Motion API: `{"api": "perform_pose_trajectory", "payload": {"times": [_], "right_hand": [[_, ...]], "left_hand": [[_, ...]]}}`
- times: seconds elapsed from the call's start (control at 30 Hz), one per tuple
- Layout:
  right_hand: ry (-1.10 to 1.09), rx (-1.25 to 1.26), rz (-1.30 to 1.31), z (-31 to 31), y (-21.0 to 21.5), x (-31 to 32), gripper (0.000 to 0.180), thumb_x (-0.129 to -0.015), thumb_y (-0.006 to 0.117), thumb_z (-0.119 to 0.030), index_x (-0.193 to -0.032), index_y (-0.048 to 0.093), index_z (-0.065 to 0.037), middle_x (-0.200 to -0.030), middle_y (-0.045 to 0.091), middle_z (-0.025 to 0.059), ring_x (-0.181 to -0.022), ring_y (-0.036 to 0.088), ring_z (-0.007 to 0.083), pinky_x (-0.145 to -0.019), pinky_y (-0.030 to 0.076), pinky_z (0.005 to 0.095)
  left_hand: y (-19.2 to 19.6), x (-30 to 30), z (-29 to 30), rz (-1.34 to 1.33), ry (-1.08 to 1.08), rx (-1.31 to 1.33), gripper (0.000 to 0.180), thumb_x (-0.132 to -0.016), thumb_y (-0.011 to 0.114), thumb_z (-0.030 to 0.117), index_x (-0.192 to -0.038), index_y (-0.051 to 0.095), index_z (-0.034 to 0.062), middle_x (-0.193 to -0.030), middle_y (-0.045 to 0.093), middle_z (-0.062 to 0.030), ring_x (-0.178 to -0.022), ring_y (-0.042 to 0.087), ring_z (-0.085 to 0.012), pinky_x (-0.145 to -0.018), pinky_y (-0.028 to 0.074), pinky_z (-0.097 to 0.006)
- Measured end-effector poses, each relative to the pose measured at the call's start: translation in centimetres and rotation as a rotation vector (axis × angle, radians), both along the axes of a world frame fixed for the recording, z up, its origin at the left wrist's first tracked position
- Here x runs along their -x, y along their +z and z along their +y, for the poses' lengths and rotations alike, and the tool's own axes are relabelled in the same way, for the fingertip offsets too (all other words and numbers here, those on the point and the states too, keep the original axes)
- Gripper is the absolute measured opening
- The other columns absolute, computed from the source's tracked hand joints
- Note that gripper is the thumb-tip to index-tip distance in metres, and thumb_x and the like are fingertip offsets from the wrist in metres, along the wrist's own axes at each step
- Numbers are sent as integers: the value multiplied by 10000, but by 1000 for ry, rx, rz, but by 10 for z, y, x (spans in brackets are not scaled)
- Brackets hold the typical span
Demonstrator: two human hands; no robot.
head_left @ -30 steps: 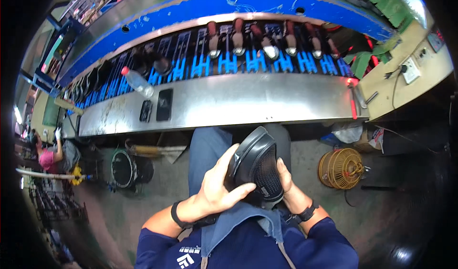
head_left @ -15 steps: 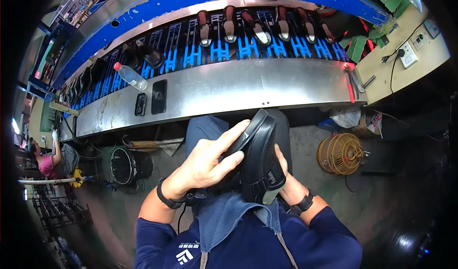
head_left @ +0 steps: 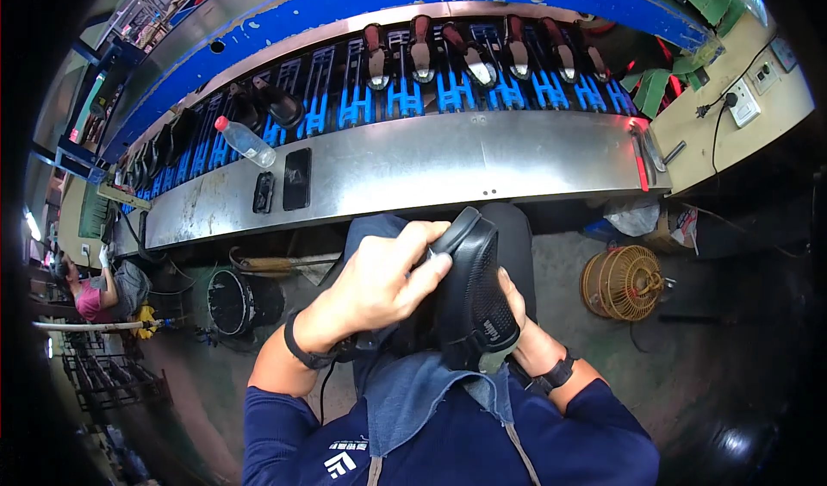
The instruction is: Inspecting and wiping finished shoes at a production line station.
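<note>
A black shoe upper [head_left: 476, 292] with a perforated side is held over my lap, its toe end pointing toward the bench. Along its left side lies a black sole [head_left: 457, 230], tight against the upper near the toe. My left hand [head_left: 385, 275] is closed on the sole, its thumb and index finger gripping the edge near the toe. From the right, my right hand [head_left: 527, 331] wraps round the shoe upper, thumb along its side; its other fingers are hidden behind it. A blue cloth apron [head_left: 422, 400] covers my front below the heel end.
Ahead stands a metal bench [head_left: 413, 163] carrying a phone [head_left: 297, 178], a small black device [head_left: 264, 193], a bottle [head_left: 245, 141] and tools [head_left: 650, 154]. Behind it runs a blue rack [head_left: 405, 94] with several shoes. A bucket [head_left: 231, 301], wicker basket [head_left: 622, 282] and distant person [head_left: 95, 292] are around.
My left index finger has bent from stretched out to curled, and the hand has shifted toward the toe of the sole. The right hand keeps its hold; the view has shifted slightly.
</note>
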State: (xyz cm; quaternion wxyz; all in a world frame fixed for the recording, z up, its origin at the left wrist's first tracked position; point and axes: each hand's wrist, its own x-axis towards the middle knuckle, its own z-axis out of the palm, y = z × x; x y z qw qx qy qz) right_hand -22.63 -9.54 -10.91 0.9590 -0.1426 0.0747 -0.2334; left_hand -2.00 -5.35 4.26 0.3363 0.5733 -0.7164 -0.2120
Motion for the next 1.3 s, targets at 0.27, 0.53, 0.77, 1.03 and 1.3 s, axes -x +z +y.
{"api": "perform_pose_trajectory", "payload": {"times": [0.27,0.53,0.77,1.03,1.3], "right_hand": [[-3,15,-37,-4,-9,0,672,-1040,392,-510,-1432,439,33,-1307,598,217,-1150,647,300,-982,557,425],[-86,-68,-20,-6,-4,-2,626,-1053,376,-491,-1458,434,-17,-1391,552,193,-1227,596,309,-1038,518,434],[-92,-155,-104,-8,-17,-2,617,-1063,345,-480,-1454,438,-12,-1378,566,184,-1218,606,301,-1018,536,438],[-159,-8,71,-16,31,-12,626,-1064,317,-478,-1452,436,-2,-1366,566,217,-1205,611,312,-1041,504,431],[34,1663,652,2,83,-47,771,-862,708,-358,-1407,369,70,-1171,581,272,-1070,621,390,-915,515,443]], "left_hand": [[6,21,2,-253,16,150,384,-883,676,89,-1175,555,-129,-643,619,-125,-564,652,-285,-543,524,-372],[-21,28,10,-78,-40,164,805,-809,785,156,-1451,368,-92,-994,685,-238,-812,707,-342,-708,566,-387],[-37,21,15,70,-73,-24,802,-833,738,96,-1505,321,-38,-1205,633,-291,-819,711,-361,-743,571,-396],[-32,34,29,361,161,-137,998,-799,786,195,-1552,171,-33,-1427,484,-297,-1268,566,-382,-1062,456,-408],[-129,-37,54,1673,213,-193,831,-844,627,680,-1371,516,48,-1319,602,-173,-1179,623,-321,-1029,517,-469]]}}
